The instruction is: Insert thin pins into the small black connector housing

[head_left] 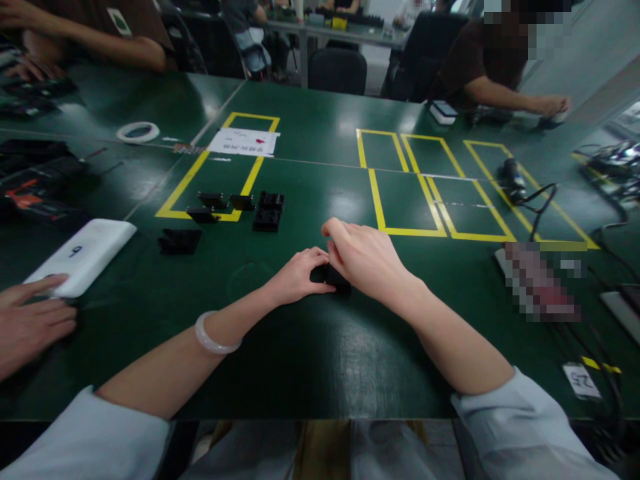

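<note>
My left hand [301, 275], with a pale bracelet on its wrist, grips a small black plastic part [340, 280] at the table's near middle. Over that part my right hand [367, 257] is closed, its fingers bent down; what sits in its fingertips is hidden behind the hand. Farther left lie several more black pieces: a black block with raised sections [269, 212], a small upright black piece [242, 202] and a loose black part [180, 241].
The green table [300, 373] bears yellow tape outlines [413, 232]. A white power bank-like box [83, 257] lies left under another person's hand [35, 320]. A tape roll [138, 132], a paper sheet [244, 142] and a cabled black cylinder [513, 179] lie farther off. Co-workers sit opposite.
</note>
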The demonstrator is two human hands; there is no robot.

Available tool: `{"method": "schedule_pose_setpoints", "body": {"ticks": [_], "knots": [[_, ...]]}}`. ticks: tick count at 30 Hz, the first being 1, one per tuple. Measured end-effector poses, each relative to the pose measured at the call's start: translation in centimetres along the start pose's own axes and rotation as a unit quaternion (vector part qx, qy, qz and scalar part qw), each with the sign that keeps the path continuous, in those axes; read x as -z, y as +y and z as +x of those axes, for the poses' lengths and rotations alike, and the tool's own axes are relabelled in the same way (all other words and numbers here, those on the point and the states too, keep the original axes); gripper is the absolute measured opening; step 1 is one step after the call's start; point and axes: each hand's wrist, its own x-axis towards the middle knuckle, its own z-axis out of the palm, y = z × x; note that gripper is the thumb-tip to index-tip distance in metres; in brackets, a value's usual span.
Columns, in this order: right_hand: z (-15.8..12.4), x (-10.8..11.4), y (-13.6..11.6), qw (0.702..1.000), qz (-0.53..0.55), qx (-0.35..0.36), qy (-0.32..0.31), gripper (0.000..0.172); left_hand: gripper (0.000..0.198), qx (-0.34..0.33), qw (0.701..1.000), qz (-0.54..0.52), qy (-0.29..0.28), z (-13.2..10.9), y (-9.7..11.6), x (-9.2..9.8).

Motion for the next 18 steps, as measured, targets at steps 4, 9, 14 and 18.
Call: {"method": "schedule_pose_setpoints", "body": {"ticks": [4,9,14,18], "knots": [[0.08,0.03,0.02,1.000,-0.010,0.003,-0.002,0.024,0.033,0.006,1.000,0.003,-0.003,-0.02,-0.09,-0.04],[0.13,-0.16,-0.02,1.000,-0.020,0.013,-0.001,0.023,0.035,0.002,1.000,0.003,-0.002,-0.04,-0.11,-0.02],[0.04,-0.09,-0.11,1.000,-0.018,0.021,0.010,0.022,0.034,0.004,1.000,0.008,0.001,-0.05,0.02,0.00],[0.06,0.01,-0.09,0.999,-0.024,0.029,-0.004,0.021,0.035,0.003,1.000,0.005,0.002,-0.01,0.02,-0.06]]}}
